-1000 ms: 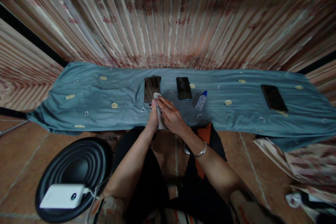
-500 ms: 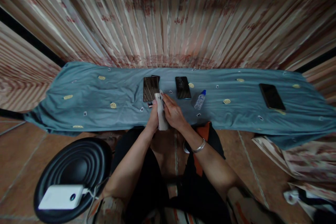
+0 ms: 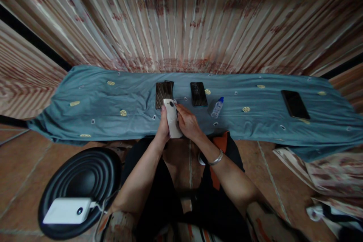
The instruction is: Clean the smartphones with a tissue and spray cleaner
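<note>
- In the head view, holding a white-backed smartphone (image 3: 173, 121) with the left hand (image 3: 162, 124), thumb along its left edge, round dark camera at the far end.
- Touching the same smartphone's right edge with bent fingers of the right hand (image 3: 189, 124); cannot tell whether pinching it.
- Held over the near part of the teal patterned cloth (image 3: 136, 121), partly in front of a dark-screened device (image 3: 163, 92) resting on another dark one.
- Cannot read any marks on the white back or on the clear blue-capped bottle (image 3: 217, 108), right of the hands; cannot tell its contents, nor whether standing or lying.
- Just left of the bottle, a black smartphone (image 3: 199, 94); well to the right, a second black phone (image 3: 295, 104).
- Near left, on a round black ringed dish or seat (image 3: 109, 174), a white power bank (image 3: 67, 211), cable plugged in.
- Wide cloth stretches toward left and right ends; far edge against a striped curtain (image 3: 181, 26), near edge just beside the legs.
</note>
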Motion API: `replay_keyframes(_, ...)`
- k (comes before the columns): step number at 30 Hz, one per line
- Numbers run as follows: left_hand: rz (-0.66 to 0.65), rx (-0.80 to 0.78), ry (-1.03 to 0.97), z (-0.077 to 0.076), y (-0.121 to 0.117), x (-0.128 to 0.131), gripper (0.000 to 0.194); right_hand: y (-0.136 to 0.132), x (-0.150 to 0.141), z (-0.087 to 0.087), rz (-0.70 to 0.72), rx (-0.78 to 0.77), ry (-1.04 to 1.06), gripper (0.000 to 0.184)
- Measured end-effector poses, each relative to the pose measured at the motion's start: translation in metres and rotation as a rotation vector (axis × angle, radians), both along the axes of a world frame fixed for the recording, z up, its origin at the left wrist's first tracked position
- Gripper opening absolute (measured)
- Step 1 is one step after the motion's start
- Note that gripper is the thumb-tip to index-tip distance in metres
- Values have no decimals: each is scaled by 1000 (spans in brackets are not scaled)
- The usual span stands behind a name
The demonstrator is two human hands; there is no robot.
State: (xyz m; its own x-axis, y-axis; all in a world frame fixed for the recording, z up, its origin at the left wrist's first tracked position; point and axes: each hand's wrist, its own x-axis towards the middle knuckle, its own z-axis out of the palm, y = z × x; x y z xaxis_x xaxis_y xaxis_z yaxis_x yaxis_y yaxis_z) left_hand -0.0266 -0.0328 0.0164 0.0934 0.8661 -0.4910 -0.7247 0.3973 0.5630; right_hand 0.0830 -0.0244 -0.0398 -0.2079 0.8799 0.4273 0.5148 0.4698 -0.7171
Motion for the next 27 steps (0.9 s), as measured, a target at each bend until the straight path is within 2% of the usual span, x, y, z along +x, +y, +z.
replay_keyframes(6,11,-3,20,2,1,-5,63,-5,2,4,23,23,-23,46)
replay_keyframes(12,-6,32,24,1,1,-3,61,-7,0,7,11,28,-18,51)
replay_keyframes(27,9,28,20,0,2,-2,63,-12,2,12,47,57,-55,48)
